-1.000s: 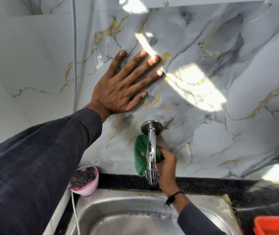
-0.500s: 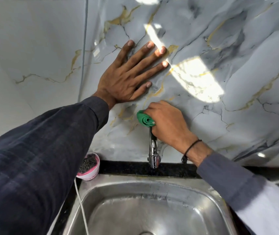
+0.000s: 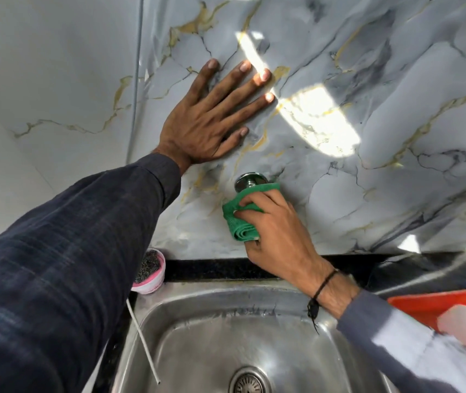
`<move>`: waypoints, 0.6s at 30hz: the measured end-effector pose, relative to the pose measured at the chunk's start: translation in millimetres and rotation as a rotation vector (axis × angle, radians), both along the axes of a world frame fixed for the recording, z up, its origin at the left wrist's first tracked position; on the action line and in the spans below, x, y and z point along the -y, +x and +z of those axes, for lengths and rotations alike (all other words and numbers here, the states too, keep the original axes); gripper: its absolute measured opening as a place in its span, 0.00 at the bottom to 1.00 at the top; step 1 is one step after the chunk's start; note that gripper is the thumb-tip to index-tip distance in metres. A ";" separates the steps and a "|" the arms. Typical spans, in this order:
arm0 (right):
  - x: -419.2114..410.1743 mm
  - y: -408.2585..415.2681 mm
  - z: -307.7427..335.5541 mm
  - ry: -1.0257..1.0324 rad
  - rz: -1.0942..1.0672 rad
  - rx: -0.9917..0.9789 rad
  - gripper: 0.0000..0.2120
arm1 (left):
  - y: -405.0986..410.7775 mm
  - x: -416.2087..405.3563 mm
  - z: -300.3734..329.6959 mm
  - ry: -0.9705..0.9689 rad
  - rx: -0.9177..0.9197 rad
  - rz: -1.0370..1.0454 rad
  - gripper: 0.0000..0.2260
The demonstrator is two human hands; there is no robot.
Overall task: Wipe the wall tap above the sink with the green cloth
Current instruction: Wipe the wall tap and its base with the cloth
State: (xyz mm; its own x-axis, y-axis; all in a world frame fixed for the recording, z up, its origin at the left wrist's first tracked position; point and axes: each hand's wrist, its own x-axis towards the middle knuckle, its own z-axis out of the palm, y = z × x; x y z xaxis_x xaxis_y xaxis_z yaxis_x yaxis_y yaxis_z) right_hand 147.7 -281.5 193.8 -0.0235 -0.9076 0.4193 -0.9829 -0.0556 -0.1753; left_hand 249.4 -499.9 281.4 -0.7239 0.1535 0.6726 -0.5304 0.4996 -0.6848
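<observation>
The chrome wall tap [image 3: 250, 181] sticks out of the marble wall above the steel sink [image 3: 226, 330]. Only its round base flange and a short piece of stem show. My right hand [image 3: 275, 231] is wrapped around the tap's spout with the folded green cloth [image 3: 240, 219] pressed between fingers and metal, so the spout is hidden. My left hand [image 3: 212, 120] lies flat on the wall up and to the left of the tap, fingers spread, holding nothing.
A pink cup of dark scrubbing material [image 3: 150, 272] stands on the black counter ledge [image 3: 226, 269] at the sink's left corner. A thin white tube [image 3: 143, 338] hangs over the sink's left rim. An orange tray [image 3: 436, 303] sits at the right. The drain [image 3: 250, 382] is below.
My right hand with the cloth slid down from the tap's base onto the spout, uncovering the flange. The left hand stays planted on the wall.
</observation>
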 end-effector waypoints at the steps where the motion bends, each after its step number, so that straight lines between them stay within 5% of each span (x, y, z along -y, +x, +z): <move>1: -6.6 6.1 -2.3 -0.027 -0.021 0.037 0.22 | 0.1 0.6 0.3 -0.005 -0.007 -0.002 0.30; 4: -13.1 21.1 1.1 -0.047 -0.094 0.138 0.31 | 0.3 1.4 -1.1 -0.007 -0.020 -0.012 0.30; 8: 15.0 12.8 9.8 -0.108 -0.307 0.248 0.20 | 0.1 -0.2 -0.2 -0.007 -0.019 -0.024 0.30; 18: 47.0 45.5 -7.8 0.026 -0.512 0.281 0.26 | -1.2 0.6 -1.5 -0.046 -0.023 -0.010 0.31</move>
